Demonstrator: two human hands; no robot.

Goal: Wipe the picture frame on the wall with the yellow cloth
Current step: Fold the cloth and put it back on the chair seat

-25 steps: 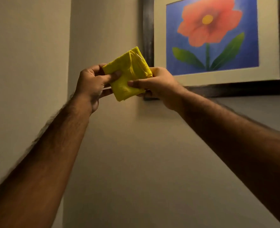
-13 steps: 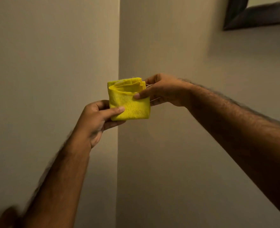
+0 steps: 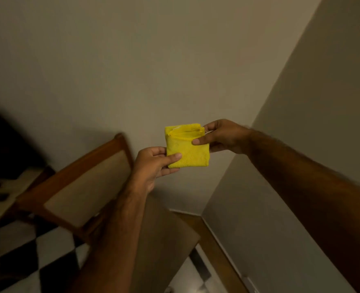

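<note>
A folded yellow cloth (image 3: 187, 148) is held between both hands in front of a bare wall corner. My left hand (image 3: 153, 164) pinches its lower left corner, thumb on top. My right hand (image 3: 221, 136) pinches its upper right edge with thumb and fingers. The cloth is a small square, several layers thick, with its folded edges showing at the top. The picture frame is out of view.
A wooden chair (image 3: 79, 187) with a beige padded back stands at lower left, close under my left forearm. A black-and-white checkered floor (image 3: 26, 256) lies below it. Two beige walls meet in a corner (image 3: 257, 115) at right, with a wooden skirting (image 3: 219, 250) along the floor.
My view has swung down and left: the picture frame has left the top of the frame, and the chair and floor have come in. Both hands still hold the folded cloth, now lower.
</note>
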